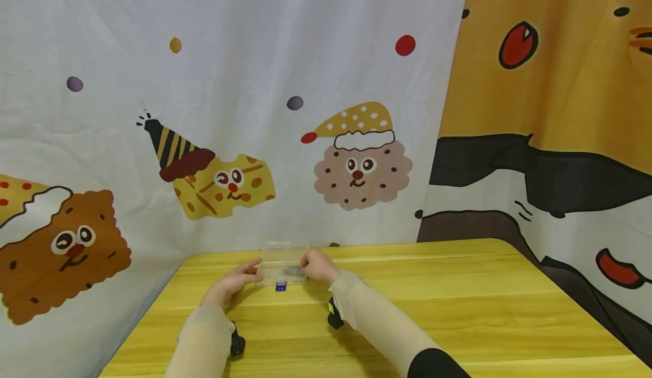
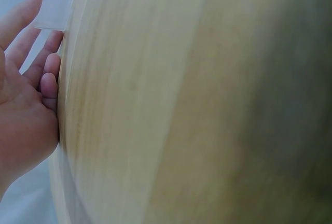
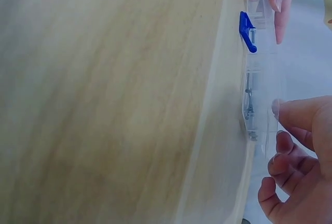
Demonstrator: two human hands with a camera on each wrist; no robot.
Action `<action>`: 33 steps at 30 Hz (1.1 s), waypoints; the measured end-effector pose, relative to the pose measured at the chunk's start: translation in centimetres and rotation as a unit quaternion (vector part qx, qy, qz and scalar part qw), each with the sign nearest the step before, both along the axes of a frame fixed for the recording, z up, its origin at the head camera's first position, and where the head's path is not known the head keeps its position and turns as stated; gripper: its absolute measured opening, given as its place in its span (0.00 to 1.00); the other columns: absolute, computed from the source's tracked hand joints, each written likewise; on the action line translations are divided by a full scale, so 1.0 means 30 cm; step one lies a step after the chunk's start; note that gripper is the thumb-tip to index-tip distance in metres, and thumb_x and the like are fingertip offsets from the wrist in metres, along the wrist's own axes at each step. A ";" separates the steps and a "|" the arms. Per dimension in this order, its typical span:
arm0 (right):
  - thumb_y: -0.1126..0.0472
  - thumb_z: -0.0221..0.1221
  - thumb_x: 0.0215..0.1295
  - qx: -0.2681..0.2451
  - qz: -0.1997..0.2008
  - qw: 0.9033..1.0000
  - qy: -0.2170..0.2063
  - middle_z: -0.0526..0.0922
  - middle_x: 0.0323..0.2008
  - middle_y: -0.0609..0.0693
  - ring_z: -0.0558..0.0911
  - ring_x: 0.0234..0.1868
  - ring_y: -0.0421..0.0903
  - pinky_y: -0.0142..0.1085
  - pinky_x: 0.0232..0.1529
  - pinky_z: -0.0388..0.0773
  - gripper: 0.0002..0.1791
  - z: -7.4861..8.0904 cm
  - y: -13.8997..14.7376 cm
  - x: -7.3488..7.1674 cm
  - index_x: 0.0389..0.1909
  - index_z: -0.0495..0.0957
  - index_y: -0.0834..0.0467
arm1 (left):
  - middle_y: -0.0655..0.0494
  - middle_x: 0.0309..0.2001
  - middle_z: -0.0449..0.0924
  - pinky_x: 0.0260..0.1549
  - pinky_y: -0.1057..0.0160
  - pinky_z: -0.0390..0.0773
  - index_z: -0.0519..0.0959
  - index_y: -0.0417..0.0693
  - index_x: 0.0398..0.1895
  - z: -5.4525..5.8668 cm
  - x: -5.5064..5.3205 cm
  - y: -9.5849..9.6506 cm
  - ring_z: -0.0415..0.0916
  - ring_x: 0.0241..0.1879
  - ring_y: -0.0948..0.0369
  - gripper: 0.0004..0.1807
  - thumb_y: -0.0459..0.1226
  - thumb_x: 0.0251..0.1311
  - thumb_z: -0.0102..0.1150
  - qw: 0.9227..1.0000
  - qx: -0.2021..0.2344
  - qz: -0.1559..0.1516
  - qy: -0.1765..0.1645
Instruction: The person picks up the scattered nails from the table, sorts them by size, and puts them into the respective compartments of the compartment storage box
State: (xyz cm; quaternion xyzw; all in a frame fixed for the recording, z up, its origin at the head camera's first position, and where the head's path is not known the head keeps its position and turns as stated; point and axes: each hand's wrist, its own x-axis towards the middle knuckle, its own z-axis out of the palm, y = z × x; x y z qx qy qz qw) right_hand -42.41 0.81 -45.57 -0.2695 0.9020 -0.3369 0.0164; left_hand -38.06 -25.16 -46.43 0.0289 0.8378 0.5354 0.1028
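Observation:
A clear plastic box (image 1: 270, 280) sits near the table's far edge, its lid (image 1: 285, 249) raised at the back. A blue latch (image 1: 281, 286) hangs at its front; in the right wrist view the latch (image 3: 246, 31) sticks out. Small metal parts (image 3: 249, 97) show through the wall in its right half. My left hand (image 1: 231, 284) rests against the box's left side, fingers and thumb fairly straight. At the right end, my right hand (image 1: 320, 266) has thumb and bent fingers at the rim, pinching the edge; the fingertips are partly hidden in the head view.
The wooden table (image 1: 448, 299) spreads widely to the right and in front of the box. Behind its far edge hangs a cloth (image 1: 229, 84) printed with cartoon figures. Black wrist devices (image 1: 334, 316) sit under both forearms.

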 end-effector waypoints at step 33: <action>0.66 0.55 0.67 -0.067 -0.067 0.995 -0.019 0.58 0.14 0.45 0.56 0.17 0.40 0.33 0.23 0.59 0.18 0.041 0.393 -0.101 0.16 0.66 0.60 | 0.34 0.67 0.61 0.49 0.51 0.70 0.52 0.39 0.75 0.016 -0.038 -0.044 0.66 0.57 0.42 0.35 0.39 0.70 0.51 1.000 0.018 -0.009 -0.008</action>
